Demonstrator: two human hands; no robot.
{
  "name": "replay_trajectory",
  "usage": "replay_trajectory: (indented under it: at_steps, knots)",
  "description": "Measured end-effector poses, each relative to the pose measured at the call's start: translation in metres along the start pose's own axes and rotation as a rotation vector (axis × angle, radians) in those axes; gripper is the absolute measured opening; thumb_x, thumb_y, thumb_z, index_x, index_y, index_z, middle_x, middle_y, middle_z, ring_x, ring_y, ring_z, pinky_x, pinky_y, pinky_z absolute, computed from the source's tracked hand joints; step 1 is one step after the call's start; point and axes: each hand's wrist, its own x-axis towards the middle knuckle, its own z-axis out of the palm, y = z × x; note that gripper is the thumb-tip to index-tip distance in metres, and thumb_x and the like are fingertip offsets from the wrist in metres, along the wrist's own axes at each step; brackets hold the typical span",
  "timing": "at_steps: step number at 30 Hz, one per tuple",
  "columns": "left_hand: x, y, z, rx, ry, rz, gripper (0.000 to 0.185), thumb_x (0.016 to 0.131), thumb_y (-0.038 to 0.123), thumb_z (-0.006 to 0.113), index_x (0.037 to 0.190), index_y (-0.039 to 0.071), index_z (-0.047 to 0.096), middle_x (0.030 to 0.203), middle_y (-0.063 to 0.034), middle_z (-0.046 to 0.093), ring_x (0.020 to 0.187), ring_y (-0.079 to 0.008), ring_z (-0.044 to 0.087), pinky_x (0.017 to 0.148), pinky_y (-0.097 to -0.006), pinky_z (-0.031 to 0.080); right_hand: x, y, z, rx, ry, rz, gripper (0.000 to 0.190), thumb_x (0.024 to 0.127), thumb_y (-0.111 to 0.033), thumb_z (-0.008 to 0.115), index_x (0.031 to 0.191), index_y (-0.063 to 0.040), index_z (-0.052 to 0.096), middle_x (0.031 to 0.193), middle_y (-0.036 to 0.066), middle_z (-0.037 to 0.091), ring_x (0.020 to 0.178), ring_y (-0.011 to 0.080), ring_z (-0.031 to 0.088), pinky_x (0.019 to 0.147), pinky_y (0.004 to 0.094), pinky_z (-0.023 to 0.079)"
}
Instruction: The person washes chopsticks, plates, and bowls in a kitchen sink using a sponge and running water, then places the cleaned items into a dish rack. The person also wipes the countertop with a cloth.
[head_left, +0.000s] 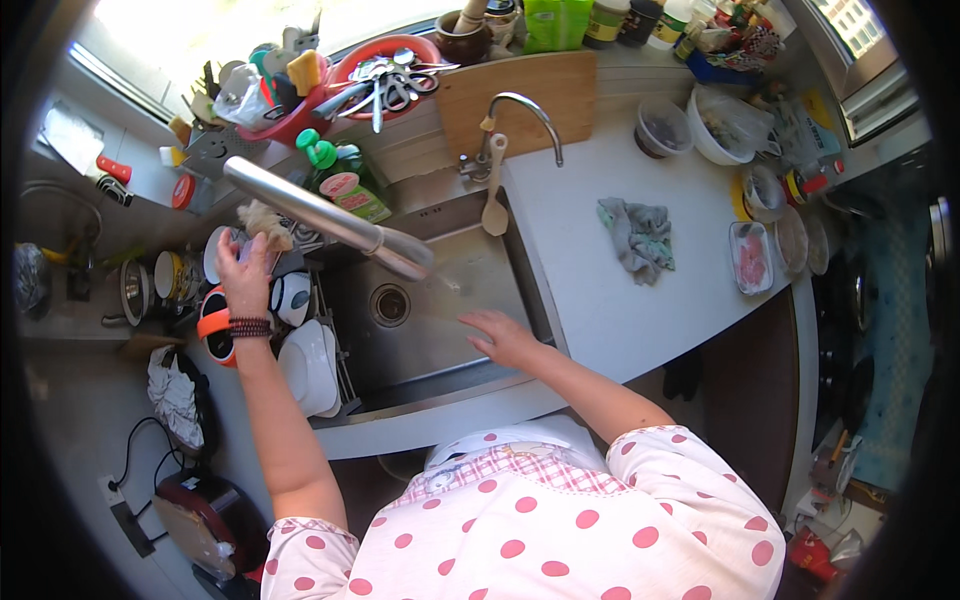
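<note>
My left hand (246, 281) reaches over the dish rack left of the sink, its fingers around a small translucent pinkish item (255, 253) that is mostly covered. A beige mesh scrubber (265, 225) lies right by its fingertips; whether I grip it too cannot be told. My right hand (499, 337) hovers over the front right of the stainless steel sink (457, 330), fingers apart and holding nothing. The metal tap spout (322, 214) extends over the basin, with water seemingly coming from it. A wooden spoon (495, 202) leans at the sink's back right corner.
White dishes (309, 367) and cups (176, 275) stand at the left. Behind are a green dish soap bottle (349, 187), a red basket of scissors and cutlery (427, 49), a cutting board (517, 105) and a thin curved faucet (536, 109). A grey cloth (641, 236) lies on the right counter (585, 300).
</note>
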Motion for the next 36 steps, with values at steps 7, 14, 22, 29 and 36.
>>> replay_trajectory:
  at_steps: [7, 14, 22, 29, 36]
  knots:
    - [-0.106, 0.009, 0.014, -0.223, -0.082, 0.076, 0.044, 0.083, 0.004, 0.057, 0.124, 0.001, 0.041, 0.115, -0.0086, 0.046, 0.076, -0.0092, 0.050, 0.066, -0.0213, 0.044, -0.031, 0.075, -0.166, -0.818, 0.519, 0.109, 0.053, 0.075, -0.025, 0.064, 0.126, -0.020, 0.050, 0.136, 0.015, 0.036, 0.125, 0.0394, 0.030, 0.100, 0.0492, 0.027]
    - [-0.197, 0.007, 0.069, -0.197, -0.646, -0.034, 0.043, 0.078, -0.001, 0.059, 0.119, 0.003, 0.047, 0.120, -0.0104, 0.043, 0.077, -0.0125, 0.058, 0.058, -0.0210, 0.049, -0.006, 0.181, -0.199, -0.833, 0.548, 0.700, 0.057, 0.087, -0.047, 0.043, 0.138, -0.021, 0.033, 0.147, 0.014, 0.019, 0.135, 0.0351, 0.014, 0.106, 0.0481, 0.019]
    - [-0.214, 0.047, 0.108, -0.175, -0.863, -0.008, 0.037, 0.079, 0.003, 0.059, 0.115, 0.003, 0.050, 0.107, -0.0110, 0.054, 0.078, -0.0145, 0.060, 0.059, -0.0230, 0.049, 0.076, 0.097, -0.077, -0.751, 0.384, 0.276, 0.053, 0.085, -0.024, 0.049, 0.135, -0.010, 0.035, 0.142, 0.013, 0.027, 0.133, 0.0320, 0.022, 0.104, 0.0435, 0.025]
    - [-0.206, 0.072, 0.114, -0.228, -0.968, -0.002, 0.033, 0.081, 0.001, 0.058, 0.113, 0.003, 0.051, 0.102, -0.0063, 0.058, 0.079, -0.0099, 0.058, 0.065, -0.0216, 0.047, 0.038, 0.055, -0.080, 0.272, 0.427, 0.254, 0.043, 0.078, 0.000, 0.045, 0.119, -0.005, 0.053, 0.118, 0.013, 0.052, 0.112, 0.0295, 0.048, 0.096, 0.0332, 0.037]
    - [-0.216, 0.046, 0.113, -0.250, -0.990, -0.083, 0.030, 0.083, 0.003, 0.057, 0.112, 0.002, 0.052, 0.098, -0.0062, 0.060, 0.079, -0.0100, 0.058, 0.070, -0.0222, 0.047, -0.096, 0.175, -0.263, -0.300, 0.709, 0.477, 0.063, 0.079, -0.002, 0.045, 0.138, -0.020, 0.032, 0.145, 0.016, 0.020, 0.131, 0.0368, 0.022, 0.107, 0.0399, 0.022]
